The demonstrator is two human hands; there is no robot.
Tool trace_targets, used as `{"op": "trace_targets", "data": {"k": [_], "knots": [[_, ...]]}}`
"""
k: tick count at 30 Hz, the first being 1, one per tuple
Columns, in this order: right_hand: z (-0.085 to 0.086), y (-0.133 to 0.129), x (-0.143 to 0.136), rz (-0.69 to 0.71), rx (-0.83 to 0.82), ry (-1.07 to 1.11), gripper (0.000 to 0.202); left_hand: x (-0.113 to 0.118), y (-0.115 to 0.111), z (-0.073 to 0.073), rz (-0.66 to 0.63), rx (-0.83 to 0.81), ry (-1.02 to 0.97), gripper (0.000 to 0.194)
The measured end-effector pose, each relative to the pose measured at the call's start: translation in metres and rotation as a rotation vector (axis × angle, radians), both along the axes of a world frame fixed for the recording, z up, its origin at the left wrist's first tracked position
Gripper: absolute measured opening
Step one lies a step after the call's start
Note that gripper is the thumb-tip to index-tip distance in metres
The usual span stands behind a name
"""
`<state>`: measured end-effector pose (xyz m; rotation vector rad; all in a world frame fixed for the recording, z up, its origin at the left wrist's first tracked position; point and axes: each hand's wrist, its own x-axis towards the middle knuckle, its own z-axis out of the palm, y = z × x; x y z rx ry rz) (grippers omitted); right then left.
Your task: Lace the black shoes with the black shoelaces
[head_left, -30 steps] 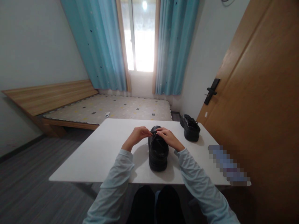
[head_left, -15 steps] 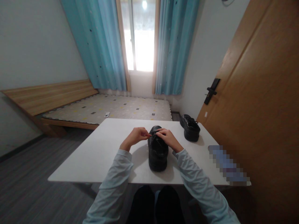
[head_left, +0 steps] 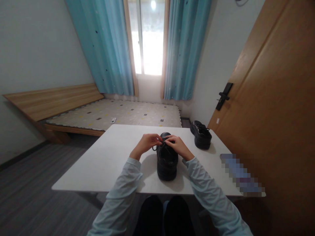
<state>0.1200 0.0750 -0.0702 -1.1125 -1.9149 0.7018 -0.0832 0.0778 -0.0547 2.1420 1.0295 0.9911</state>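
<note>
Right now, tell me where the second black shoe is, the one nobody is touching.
In the head view the second black shoe stands on the white table at its far right corner, near the wooden door and apart from the shoe being laced.

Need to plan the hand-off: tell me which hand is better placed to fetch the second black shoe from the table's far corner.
Right, probably. The second shoe sits on the white table to the right, beyond the right hand. The left hand is across the near shoe. Both hands pinch its laces.

Pale blue long sleeves (head_left: 123,186), dark trousers (head_left: 163,214).
</note>
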Motion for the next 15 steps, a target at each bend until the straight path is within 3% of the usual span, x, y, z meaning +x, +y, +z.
{"op": "trace_targets", "data": {"k": [15], "knots": [[0.0053, 0.0014, 0.0026, -0.02, -0.066, -0.011, 0.011, 0.0086, 0.0026, -0.0054, 0.053, 0.028, 0.008, 0.016]]}}
